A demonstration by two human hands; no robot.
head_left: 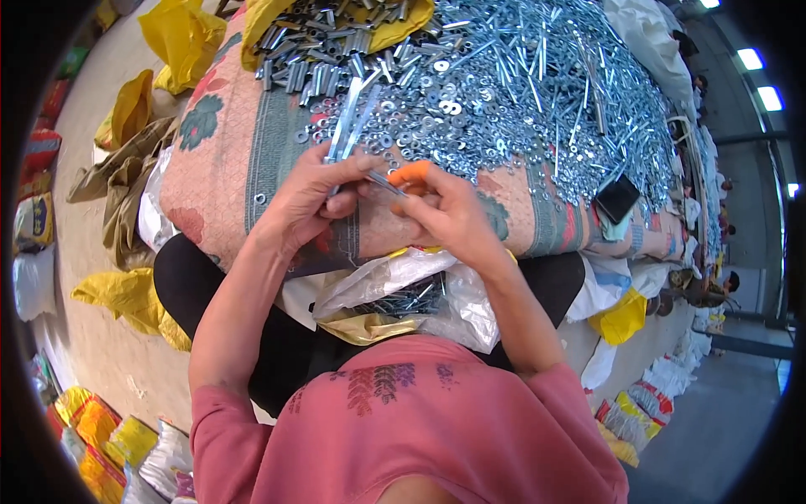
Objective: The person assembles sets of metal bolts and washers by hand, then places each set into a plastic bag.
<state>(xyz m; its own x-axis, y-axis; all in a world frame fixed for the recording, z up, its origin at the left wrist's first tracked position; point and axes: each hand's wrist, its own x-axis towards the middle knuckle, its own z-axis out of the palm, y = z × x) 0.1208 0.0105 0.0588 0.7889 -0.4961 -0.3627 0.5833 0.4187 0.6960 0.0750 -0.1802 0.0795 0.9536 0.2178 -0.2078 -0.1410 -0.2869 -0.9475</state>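
Seen from above, my two bare hands meet near the centre of the frame, over a flowered cloth (220,160). My left hand (315,189) is closed around a few long, shiny pieces (344,122) that point up the frame; blur hides whether they are rods or flat strips. They seem tucked in the palm so that the thumb is free for finer work. That thumb and forefinger pinch one end of a thin metal piece (386,182), which lies at a slant between my hands. My right hand (445,210) pinches its other end, with an orange cover (407,173) on one finger, probably to protect the skin. Across the top spreads loose hardware, apparently kept within arm's reach: short tubes (315,74) spilling from a yellow sack (405,32) at upper left, washers (411,130) at upper centre, slender rods (579,97) at upper right. Below my hands, a whitish plastic sack (357,290) sits open in my lap with metal pieces (407,298) inside, my legs seemingly steadying it.
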